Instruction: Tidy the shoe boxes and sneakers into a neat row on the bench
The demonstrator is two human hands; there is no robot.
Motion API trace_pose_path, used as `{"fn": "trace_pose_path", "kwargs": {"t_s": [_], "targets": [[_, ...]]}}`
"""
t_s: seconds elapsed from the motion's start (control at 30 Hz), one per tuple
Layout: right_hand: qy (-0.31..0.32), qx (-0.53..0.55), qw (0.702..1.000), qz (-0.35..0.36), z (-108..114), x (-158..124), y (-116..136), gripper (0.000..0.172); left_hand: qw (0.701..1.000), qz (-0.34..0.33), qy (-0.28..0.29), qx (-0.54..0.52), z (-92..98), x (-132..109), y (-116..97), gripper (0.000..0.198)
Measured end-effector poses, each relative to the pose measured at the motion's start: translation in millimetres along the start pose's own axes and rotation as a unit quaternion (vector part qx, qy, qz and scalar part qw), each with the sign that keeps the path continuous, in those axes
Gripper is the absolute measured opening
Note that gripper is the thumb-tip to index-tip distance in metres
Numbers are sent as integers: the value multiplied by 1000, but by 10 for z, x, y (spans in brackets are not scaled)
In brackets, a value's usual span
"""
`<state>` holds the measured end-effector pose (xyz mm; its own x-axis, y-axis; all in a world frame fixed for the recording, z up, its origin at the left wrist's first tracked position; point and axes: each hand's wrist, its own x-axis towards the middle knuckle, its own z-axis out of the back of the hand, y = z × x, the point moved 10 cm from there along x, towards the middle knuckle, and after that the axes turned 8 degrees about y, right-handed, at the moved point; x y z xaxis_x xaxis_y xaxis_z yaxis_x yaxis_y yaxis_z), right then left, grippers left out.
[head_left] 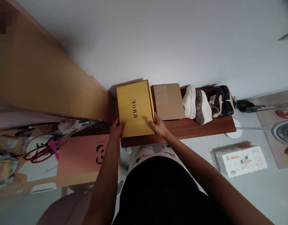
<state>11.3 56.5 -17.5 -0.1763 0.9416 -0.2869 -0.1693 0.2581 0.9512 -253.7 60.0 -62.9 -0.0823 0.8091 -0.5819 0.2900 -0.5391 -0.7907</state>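
Note:
A yellow shoebox [135, 109] with black edges and the letters MMOK lies over the left part of a brown wooden shelf [181, 128]. My left hand [117, 128] grips its lower left side, thumb on top. At its lower right side my right hand [158, 125] holds on, with the thumb resting on the lid. The fingers under both edges are partly hidden. Right beside it stands a plain brown cardboard box [168, 101]. Farther right on the shelf come white shoes [190, 101] and dark sneakers [217, 101].
A large cardboard carton [52, 68] rises at the left. Below it, red-handled scissors [39, 153] and a pink box [84, 153] sit on a desk. On the floor at right are a tissue pack [243, 161] and a fan [284, 132]. A pale wall [162, 40] stands behind the shelf.

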Motion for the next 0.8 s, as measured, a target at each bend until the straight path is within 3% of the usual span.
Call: {"fn": "trace_pose_path", "kwargs": {"t_s": [0.1, 0.23, 0.43, 0.6, 0.8], "targets": [[13, 12, 1000, 0, -81, 117, -48, 64, 998, -20, -40, 43, 53, -26, -115, 58], [-5, -5, 999, -49, -121, 245, -270, 56, 993, -38, -56, 92, 70, 0, -177, 59], [-30, -37, 993, -112, -142, 362, -519, 53, 993, -28, -53, 100, 79, 126, -49, 62], [-35, -60, 987, -148, -140, 400, -579, 54, 992, -33, -52, 110, 115, 247, 33, 63], [-45, -64, 987, -139, -160, 418, -542, 62, 987, -27, -44, 149, 108, 305, -4, 61]]}}
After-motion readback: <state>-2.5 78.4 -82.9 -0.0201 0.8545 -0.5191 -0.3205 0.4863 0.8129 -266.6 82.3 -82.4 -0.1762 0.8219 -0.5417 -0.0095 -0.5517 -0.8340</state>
